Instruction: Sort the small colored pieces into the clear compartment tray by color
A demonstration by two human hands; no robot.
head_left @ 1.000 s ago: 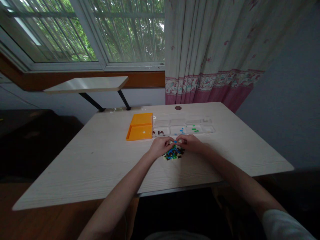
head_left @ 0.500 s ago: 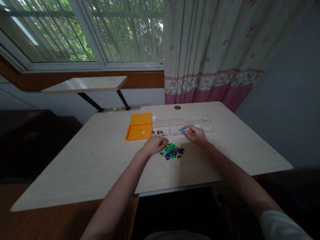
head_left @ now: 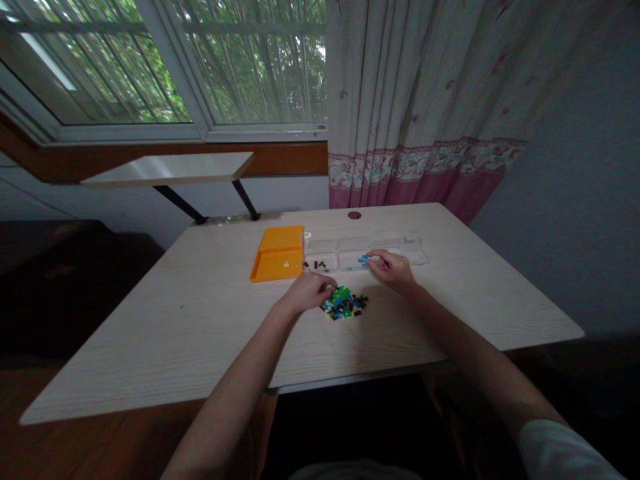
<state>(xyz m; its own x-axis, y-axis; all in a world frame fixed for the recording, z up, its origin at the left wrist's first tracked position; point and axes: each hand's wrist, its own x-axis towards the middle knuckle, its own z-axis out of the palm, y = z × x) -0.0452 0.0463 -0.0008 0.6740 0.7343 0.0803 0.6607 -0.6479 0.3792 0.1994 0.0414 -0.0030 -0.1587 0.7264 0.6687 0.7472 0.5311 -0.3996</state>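
A heap of small building bricks, green, blue, dark brown and pale yellow, lies on the table. At the heap's left edge is my left hand, its fingers curled together; anything in them is too small or hidden to make out. My right hand is over the clear compartment tray, thumb and forefinger pinched at a small blue brick. Other blue bricks lie just beside the fingertips in the same compartment. Dark brown bricks sit in the front left compartment.
An open orange case with a few pale bits in it adjoins the tray's left end. A raised shelf on black legs stands at the table's back left. A round brown disc marks the back of the wooden tabletop.
The blue bricks by my right fingertips have shifted slightly and look more spread out. Both hands stay in almost the same places.
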